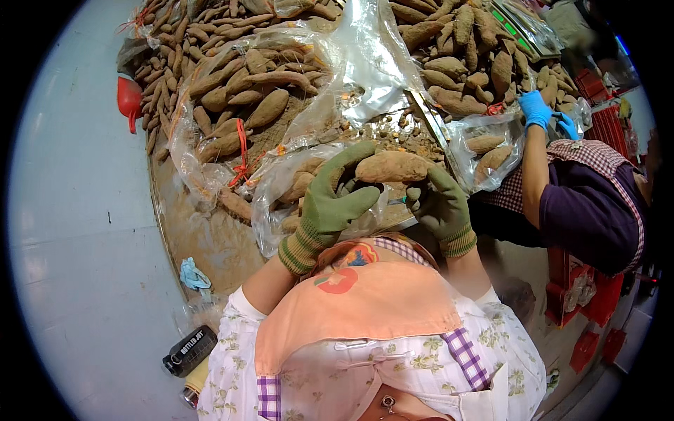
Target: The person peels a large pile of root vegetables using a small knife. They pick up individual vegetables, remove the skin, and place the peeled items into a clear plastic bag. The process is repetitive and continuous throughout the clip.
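A brown sweet potato [392,167] lies crosswise between my two gloved hands. My left hand [337,192], in a green coated glove, holds its left end with the fingers curled behind it. At the other end, my right hand [445,202] grips it in a matching glove. A small thin tool with a teal part [398,200] shows by the right fingers, mostly hidden; I cannot tell whether that hand holds it. Below and left of the potato, an open clear plastic bag [271,202] contains several sweet potatoes [297,187], partly covered by my left hand.
Heaped sweet potatoes [253,89] in a clear liner with red ties fill the left; another heap [458,58] lies right. A co-worker's blue-gloved hand [536,108] is near a bag [487,150] of sweet potatoes. A red scoop [129,102] and black bottle [190,350] are leftward.
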